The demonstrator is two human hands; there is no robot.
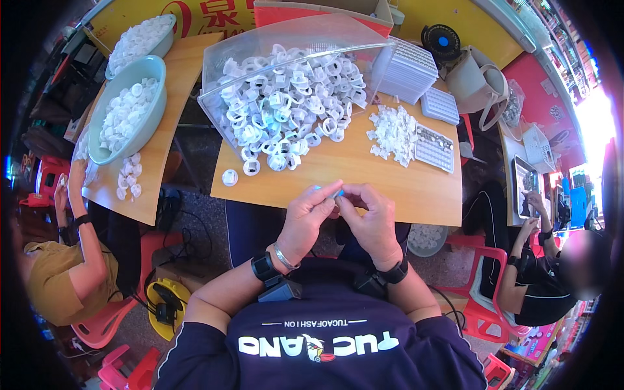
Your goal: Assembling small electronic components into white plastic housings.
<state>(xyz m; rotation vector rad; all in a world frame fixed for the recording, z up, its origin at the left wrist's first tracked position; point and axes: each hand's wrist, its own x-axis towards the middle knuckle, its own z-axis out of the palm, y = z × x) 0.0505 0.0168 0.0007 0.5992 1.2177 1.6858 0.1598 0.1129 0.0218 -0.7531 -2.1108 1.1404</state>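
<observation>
Rings (296, 107) are white, the table (364, 179) tan, the basin (140, 68) mint, the chair (114, 317) red.

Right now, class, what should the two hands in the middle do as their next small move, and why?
Perhaps draw the right hand back slightly to inspect the small piece: the left hand and right hand meet closely around it, hiding most of it from this view.

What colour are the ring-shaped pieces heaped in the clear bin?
The ring-shaped pieces are mostly white, best seen in the head view.
</observation>
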